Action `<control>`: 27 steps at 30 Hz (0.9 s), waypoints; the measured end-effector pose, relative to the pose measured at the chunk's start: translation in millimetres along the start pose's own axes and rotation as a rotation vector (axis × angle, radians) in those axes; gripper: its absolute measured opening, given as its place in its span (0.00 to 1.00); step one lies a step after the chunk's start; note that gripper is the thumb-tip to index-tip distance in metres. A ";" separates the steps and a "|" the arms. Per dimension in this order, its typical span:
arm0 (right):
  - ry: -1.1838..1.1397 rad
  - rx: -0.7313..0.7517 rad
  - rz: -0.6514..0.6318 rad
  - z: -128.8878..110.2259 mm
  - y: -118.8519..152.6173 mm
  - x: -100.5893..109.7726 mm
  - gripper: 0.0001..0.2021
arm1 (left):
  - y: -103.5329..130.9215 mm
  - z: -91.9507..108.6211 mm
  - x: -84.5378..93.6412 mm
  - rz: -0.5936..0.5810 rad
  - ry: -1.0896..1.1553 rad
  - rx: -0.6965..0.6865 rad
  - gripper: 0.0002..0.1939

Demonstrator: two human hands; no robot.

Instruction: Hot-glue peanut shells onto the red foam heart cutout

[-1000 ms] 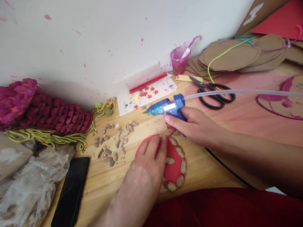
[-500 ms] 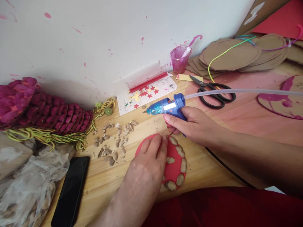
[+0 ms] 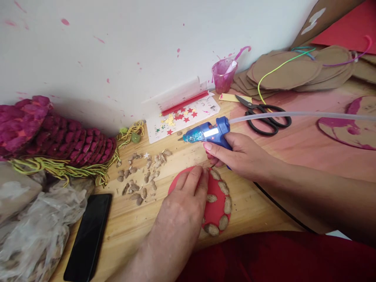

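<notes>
My right hand (image 3: pixel 241 154) is wrapped round a blue hot glue gun (image 3: pixel 216 135), its nozzle pointing left above the table. A clear glue stick runs out of the gun's back to the right. My left hand (image 3: pixel 183 207) presses down on a round red disc (image 3: pixel 216 209), fingers close together and bent over it. Its thumb and whatever lies under the fingers are hidden. Peanuts (image 3: pixel 223 187) line the disc's right edge, and one peanut (image 3: pixel 211 198) sits nearer its middle. Several loose peanuts (image 3: pixel 147 177) and shell bits lie on the table left of the disc.
Black scissors (image 3: pixel 264 117) lie beyond the gun. Star stickers on a white sheet (image 3: pixel 152 135) and a pink-stained cup (image 3: pixel 223 74) stand by the wall. Cardboard ovals (image 3: pixel 284 68) are stacked at right. At left are a phone (image 3: pixel 88 237), a plastic bag (image 3: pixel 41 239) and purple stacked pieces (image 3: pixel 67 137).
The view has shifted very slightly. Both hands, the glue gun and the red disc stay in nearly the same places.
</notes>
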State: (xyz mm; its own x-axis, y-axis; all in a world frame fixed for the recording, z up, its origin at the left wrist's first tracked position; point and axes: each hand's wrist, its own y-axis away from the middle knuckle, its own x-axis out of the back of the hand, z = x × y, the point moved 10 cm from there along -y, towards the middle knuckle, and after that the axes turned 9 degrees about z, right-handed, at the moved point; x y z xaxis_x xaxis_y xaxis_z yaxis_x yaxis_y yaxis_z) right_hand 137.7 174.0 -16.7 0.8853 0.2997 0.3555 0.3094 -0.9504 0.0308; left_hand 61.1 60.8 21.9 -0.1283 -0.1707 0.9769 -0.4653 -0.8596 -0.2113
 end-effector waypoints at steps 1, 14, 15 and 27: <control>-0.002 0.001 0.002 -0.1 -0.1 0.2 0.20 | -0.6 0.3 0.6 0.002 -0.002 -0.003 0.31; -0.097 -0.045 -0.018 2.7 -0.3 -2.5 0.17 | -3.3 -8.5 -2.8 -0.080 0.086 0.058 0.29; -0.102 -0.048 -0.016 2.3 -0.5 -2.3 0.16 | -3.3 -9.8 -3.4 -0.085 0.094 0.069 0.29; -0.111 -0.114 -0.021 5.8 -0.4 -2.0 0.16 | -5.5 -8.1 -4.9 -0.140 0.096 0.097 0.23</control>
State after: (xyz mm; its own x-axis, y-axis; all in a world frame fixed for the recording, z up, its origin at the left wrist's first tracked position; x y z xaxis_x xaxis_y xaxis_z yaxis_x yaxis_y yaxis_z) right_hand 137.8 174.3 -22.8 0.9139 0.3213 0.2482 0.2927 -0.9450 0.1457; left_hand 57.2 70.2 18.0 -0.1528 -0.0033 0.9883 -0.3984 -0.9149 -0.0647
